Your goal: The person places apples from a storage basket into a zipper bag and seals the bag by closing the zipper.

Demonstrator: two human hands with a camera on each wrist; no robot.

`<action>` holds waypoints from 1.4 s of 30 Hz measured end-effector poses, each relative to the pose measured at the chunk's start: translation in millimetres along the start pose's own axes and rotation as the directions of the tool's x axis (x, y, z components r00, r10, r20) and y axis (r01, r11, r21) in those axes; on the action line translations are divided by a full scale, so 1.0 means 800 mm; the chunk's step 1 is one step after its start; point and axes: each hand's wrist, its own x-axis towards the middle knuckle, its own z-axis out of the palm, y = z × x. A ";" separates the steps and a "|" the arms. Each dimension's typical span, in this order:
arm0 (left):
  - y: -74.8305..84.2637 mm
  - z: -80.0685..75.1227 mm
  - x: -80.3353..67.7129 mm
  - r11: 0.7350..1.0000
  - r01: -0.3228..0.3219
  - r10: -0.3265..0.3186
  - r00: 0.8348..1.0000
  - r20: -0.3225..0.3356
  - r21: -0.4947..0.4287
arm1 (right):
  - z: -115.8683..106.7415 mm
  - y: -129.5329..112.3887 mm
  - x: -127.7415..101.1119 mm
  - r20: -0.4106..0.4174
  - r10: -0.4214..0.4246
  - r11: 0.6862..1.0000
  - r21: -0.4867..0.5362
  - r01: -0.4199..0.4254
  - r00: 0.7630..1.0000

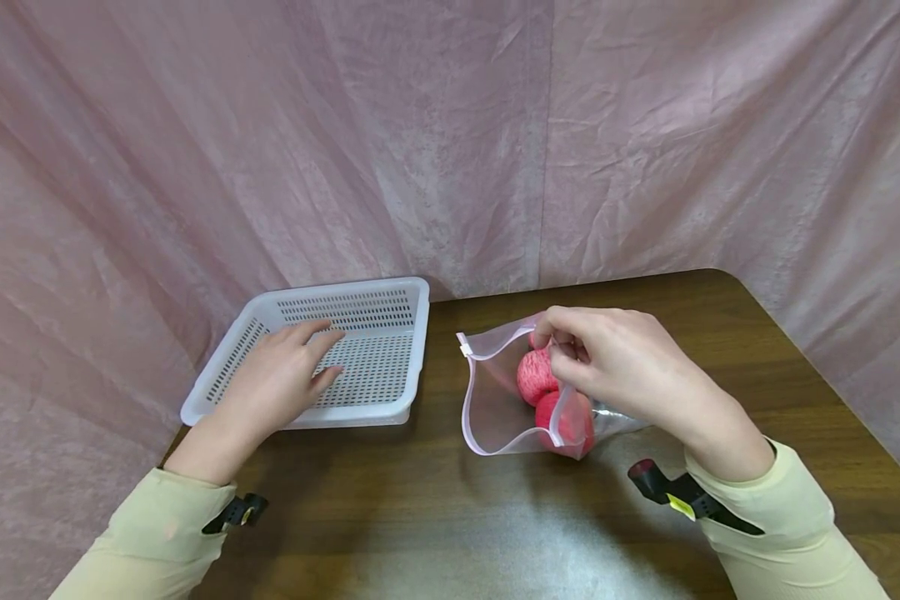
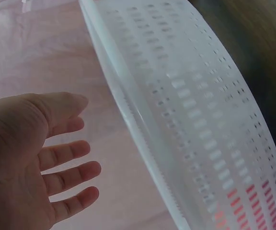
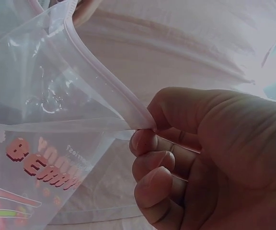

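Note:
A clear zip bag [image 1: 495, 400] with a pink rim lies open on the brown table [image 1: 435, 517], with two pink-red round fruits [image 1: 537, 377] inside. My right hand [image 1: 607, 358] pinches the bag's upper rim [image 3: 107, 91] between thumb and forefinger, holding the mouth open; the other fingers are curled. My left hand [image 1: 285, 379] hovers over the white perforated basket [image 1: 412, 333], fingers straight and spread, holding nothing. In the left wrist view the open palm [image 2: 37, 158] sits beside the basket wall [image 2: 195, 120].
Pink cloth [image 1: 450, 142] hangs behind and on both sides of the table. The basket holds nothing. The table's rounded far right corner [image 1: 727, 279] is close to the bag. Red print shows on the bag [image 3: 42, 165].

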 end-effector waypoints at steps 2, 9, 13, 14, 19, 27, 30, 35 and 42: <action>-0.007 0.001 -0.001 1.000 0.011 -0.011 1.000 0.027 0.007 | 0.000 0.000 0.000 0.003 -0.004 1.000 -0.001 0.004 1.000; -0.028 0.004 -0.002 0.997 0.062 -0.067 0.990 0.125 0.038 | -0.002 -0.001 -0.001 0.007 -0.024 1.000 -0.010 0.024 1.000; -0.041 0.005 -0.003 0.995 0.082 -0.092 0.981 0.174 0.060 | -0.004 0.000 0.000 0.009 -0.031 0.999 -0.012 0.032 0.999; -0.044 0.005 -0.004 0.994 0.088 -0.099 0.977 0.190 0.063 | -0.004 0.000 0.000 0.009 -0.033 0.999 -0.012 0.033 0.999; -0.062 0.009 -0.009 0.989 0.132 -0.146 0.953 0.267 0.069 | -0.005 -0.001 0.000 0.015 -0.031 0.999 -0.013 0.031 0.999; -0.084 0.016 -0.014 0.978 0.205 -0.201 0.909 0.365 0.028 | -0.005 0.000 -0.001 0.017 -0.032 0.999 -0.013 0.032 0.999; -0.092 0.017 -0.015 0.972 0.234 -0.221 0.888 0.403 0.018 | -0.005 -0.001 -0.001 0.020 -0.029 1.000 -0.013 0.029 0.999; -0.100 0.020 -0.017 0.967 0.255 -0.237 0.872 0.429 0.015 | -0.006 -0.001 -0.001 0.019 -0.026 1.000 -0.012 0.027 0.999; -0.109 0.029 -0.018 0.954 0.298 -0.271 0.843 0.464 0.016 | -0.005 -0.001 -0.001 0.019 -0.026 1.000 -0.014 0.026 0.999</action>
